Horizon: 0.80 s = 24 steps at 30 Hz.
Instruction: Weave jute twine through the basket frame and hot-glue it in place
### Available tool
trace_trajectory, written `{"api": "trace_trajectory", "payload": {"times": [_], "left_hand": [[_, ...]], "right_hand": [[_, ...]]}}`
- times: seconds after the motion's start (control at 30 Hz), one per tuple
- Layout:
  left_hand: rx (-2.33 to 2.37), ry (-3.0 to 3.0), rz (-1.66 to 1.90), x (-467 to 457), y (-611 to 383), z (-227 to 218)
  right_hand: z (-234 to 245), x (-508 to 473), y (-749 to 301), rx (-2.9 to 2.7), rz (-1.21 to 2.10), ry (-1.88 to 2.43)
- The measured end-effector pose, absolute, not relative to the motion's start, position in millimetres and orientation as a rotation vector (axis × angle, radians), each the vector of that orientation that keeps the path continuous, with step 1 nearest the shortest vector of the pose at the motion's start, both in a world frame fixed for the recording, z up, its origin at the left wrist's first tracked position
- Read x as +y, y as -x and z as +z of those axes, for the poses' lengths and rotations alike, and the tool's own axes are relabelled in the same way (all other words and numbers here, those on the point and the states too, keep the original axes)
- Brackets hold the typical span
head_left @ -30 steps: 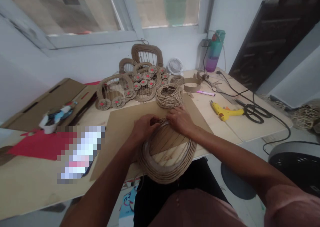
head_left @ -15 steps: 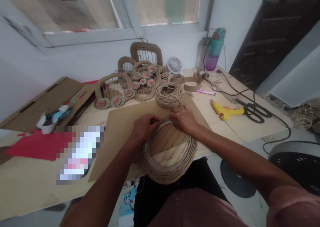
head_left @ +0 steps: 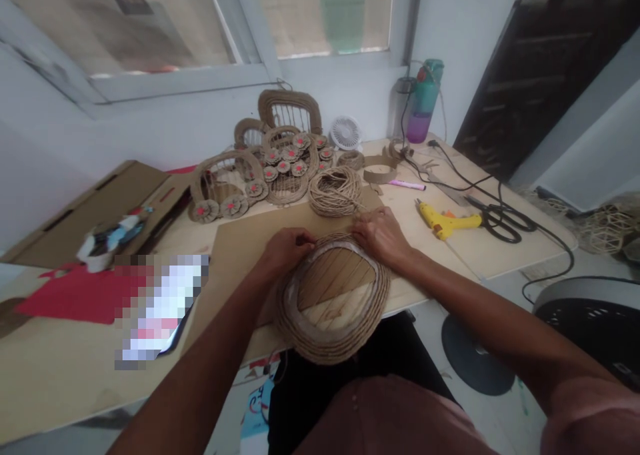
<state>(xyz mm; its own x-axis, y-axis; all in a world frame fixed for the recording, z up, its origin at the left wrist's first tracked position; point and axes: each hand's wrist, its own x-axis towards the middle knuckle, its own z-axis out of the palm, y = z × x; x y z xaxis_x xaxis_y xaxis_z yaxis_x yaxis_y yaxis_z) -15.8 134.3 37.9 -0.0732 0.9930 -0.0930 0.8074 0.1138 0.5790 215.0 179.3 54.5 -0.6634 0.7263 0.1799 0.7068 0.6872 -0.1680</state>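
An oval frame [head_left: 333, 355] wound in rows of jute twine lies tilted at the table's front edge, thin strands strung across its opening. My left hand [head_left: 289, 249] is closed, thumb and forefinger pinching at the frame's upper left rim. At the upper right rim my right hand [head_left: 383, 236] is closed with curled fingers on the jute twine, where it meets the frame; the fingertips are partly hidden. Just beyond that hand sits a coil of jute twine [head_left: 334, 193], a strand running from it toward the fingers. Under the frame's far part is a cardboard sheet [head_left: 240, 248].
Several twine baskets with paper flowers [head_left: 287, 175] stand at the back, near a small white fan [head_left: 345, 133]. To the right lie a yellow glue gun [head_left: 450, 221], black-handled scissors [head_left: 500, 225] and cables. A blurred-out screen [head_left: 165, 308] and red sheet [head_left: 85, 295] lie left.
My right hand has slid a little to the right along the rim, away from my left hand. The left hand stays at the upper left rim. The view has shifted slightly.
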Motion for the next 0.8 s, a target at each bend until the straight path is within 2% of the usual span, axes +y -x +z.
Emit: {"api": "trace_trajectory", "payload": {"times": [0.5, 0.8], "left_hand": [[1.71, -1.629, 0.597, 119.6, 37.5, 40.9], [1.805, -1.777, 0.604, 101.3, 43.6, 26.8]], "right_hand": [[57.9, 157.4, -220.8, -2.703, 0.067, 1.08], [56.3, 157.8, -218.5, -2.701, 0.093, 1.115]]}}
